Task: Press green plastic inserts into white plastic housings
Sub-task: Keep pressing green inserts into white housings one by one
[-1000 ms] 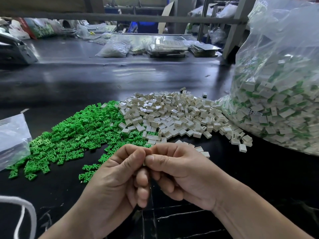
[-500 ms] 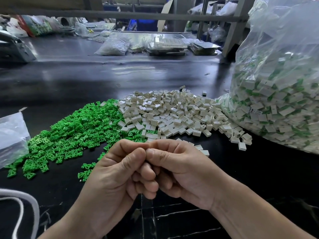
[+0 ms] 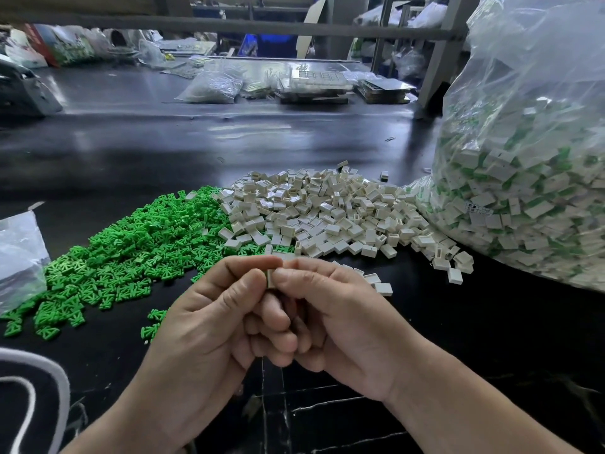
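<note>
Plainly midway, I judge: the bag [image 3: 523,191] at two o'clock is packed with white-and-green assembled pieces, yet a broad heap of loose green inserts [image 3: 140,244] at ten o'clock and a heap of white housings [image 3: 327,211] at twelve o'clock lie on the black table [image 3: 491,322] waiting. My left hand [image 3: 209,322] and right hand [image 3: 343,322] meet at centre, thumb and forefinger tips pinching one white housing [image 3: 270,278] between them. It shows only a pale narrow edge; I cannot tell whether its insert is seated.

Green inserts [image 3: 131,250] lie heaped against white housings [image 3: 327,211]; one housing [image 3: 270,279] is pinched nearer.
</note>
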Motion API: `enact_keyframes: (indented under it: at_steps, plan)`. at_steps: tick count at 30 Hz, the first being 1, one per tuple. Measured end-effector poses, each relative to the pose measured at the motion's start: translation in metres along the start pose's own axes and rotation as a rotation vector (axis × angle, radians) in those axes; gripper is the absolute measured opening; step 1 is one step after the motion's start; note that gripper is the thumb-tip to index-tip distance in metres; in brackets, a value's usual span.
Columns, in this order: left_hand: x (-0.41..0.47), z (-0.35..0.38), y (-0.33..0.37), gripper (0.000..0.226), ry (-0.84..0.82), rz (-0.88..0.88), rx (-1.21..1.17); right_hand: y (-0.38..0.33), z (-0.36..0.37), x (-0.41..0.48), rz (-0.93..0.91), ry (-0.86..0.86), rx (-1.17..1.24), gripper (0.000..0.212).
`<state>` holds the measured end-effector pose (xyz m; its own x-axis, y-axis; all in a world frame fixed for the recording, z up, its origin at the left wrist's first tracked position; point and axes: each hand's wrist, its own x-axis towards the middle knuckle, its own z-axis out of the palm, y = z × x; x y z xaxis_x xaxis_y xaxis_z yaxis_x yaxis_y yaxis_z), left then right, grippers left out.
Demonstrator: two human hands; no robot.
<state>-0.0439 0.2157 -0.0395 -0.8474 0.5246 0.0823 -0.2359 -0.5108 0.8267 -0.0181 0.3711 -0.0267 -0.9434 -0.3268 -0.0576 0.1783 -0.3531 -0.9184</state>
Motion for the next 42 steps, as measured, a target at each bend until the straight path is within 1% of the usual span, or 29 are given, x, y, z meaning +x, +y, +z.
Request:
enact_keyframes:
  at_steps: [2,5,6,7,8,10,12,13,14,15,16,17,18,19,20,21,23,25,26,29,33,37,39,40,42]
  plan:
    - [0.0,-0.005,0.001,0.036,0.014,0.004,0.034,-0.002,-0.006,0.003,-0.014,0.021,0.074,0.019]
    - [0.0,-0.015,0.003,0.013,0.108,0.024,0.118,-0.008,-0.02,0.007,-0.084,0.097,0.222,0.012]
    - [0.001,-0.019,0.004,0.011,0.142,0.04,0.166,-0.009,-0.025,0.008,-0.112,0.13,0.262,0.009]
    - [0.001,-0.022,0.005,0.014,0.183,0.061,0.229,-0.011,-0.031,0.009,-0.138,0.166,0.295,0.008]
    - [0.001,-0.024,0.007,0.018,0.228,0.088,0.312,-0.012,-0.036,0.01,-0.157,0.205,0.32,0.01]
    - [0.0,-0.025,0.011,0.02,0.302,0.143,0.561,-0.015,-0.043,0.012,-0.167,0.283,0.329,0.012]
    - [-0.003,-0.024,0.012,0.016,0.323,0.165,0.886,-0.017,-0.049,0.012,-0.142,0.345,0.221,0.01]
    - [-0.005,-0.022,0.012,0.014,0.323,0.174,1.049,-0.017,-0.051,0.01,-0.119,0.378,0.086,0.007]
    - [-0.006,-0.021,0.012,0.009,0.313,0.183,1.209,-0.016,-0.052,0.009,-0.094,0.42,-0.148,0.006]
    - [-0.007,-0.021,0.011,0.007,0.296,0.185,1.373,-0.013,-0.051,0.008,-0.069,0.461,-0.473,0.006]
    - [-0.007,-0.02,0.01,0.015,0.268,0.178,1.537,-0.008,-0.05,0.007,-0.048,0.482,-0.833,0.013]
    - [-0.007,-0.02,0.008,0.023,0.241,0.16,1.677,-0.001,-0.048,0.008,-0.034,0.464,-1.172,0.023]
    - [-0.006,-0.02,0.006,0.03,0.224,0.15,1.792,0.005,-0.045,0.01,-0.005,0.42,-1.443,0.032]
    - [-0.005,-0.021,0.004,0.035,0.212,0.15,1.881,0.01,-0.04,0.012,0.018,0.379,-1.612,0.036]
    - [-0.004,-0.022,0.002,0.038,0.198,0.148,1.944,0.013,-0.036,0.014,0.023,0.349,-1.689,0.038]
    - [-0.003,-0.024,-0.001,0.039,0.174,0.154,1.984,0.015,-0.034,0.015,0.021,0.338,-1.714,0.039]
    - [-0.001,-0.026,-0.005,0.032,0.137,0.175,2.02,0.015,-0.035,0.017,0.01,0.346,-1.7,0.038]
    - [0.001,-0.029,-0.005,0.019,0.131,0.176,2.017,0.014,-0.036,0.018,0.01,0.358,-1.672,0.035]
    - [0.001,-0.029,-0.005,0.016,0.135,0.175,2.012,0.014,-0.036,0.018,0.01,0.358,-1.663,0.035]
    - [0.002,-0.031,-0.005,0.013,0.13,0.197,2.029,0.015,-0.037,0.018,0.031,0.35,-1.641,0.034]
    - [0.001,-0.03,-0.006,0.008,0.144,0.255,2.033,0.015,-0.037,0.018,-0.02,0.374,-1.63,0.022]
    - [0.001,-0.027,-0.004,0.009,0.221,0.32,1.911,0.014,-0.037,0.016,-0.019,0.411,-1.593,0.021]
    - [0.002,-0.026,-0.001,0.008,0.28,0.318,1.801,0.011,-0.038,0.014,-0.003,0.435,-1.48,0.022]
    - [0.002,-0.026,0.001,0.009,0.307,0.308,1.743,0.009,-0.04,0.013,0.003,0.452,-1.361,0.021]
    - [0.002,-0.026,0.001,0.007,0.343,0.308,1.631,0.007,-0.041,0.011,0.016,0.462,-0.991,0.021]
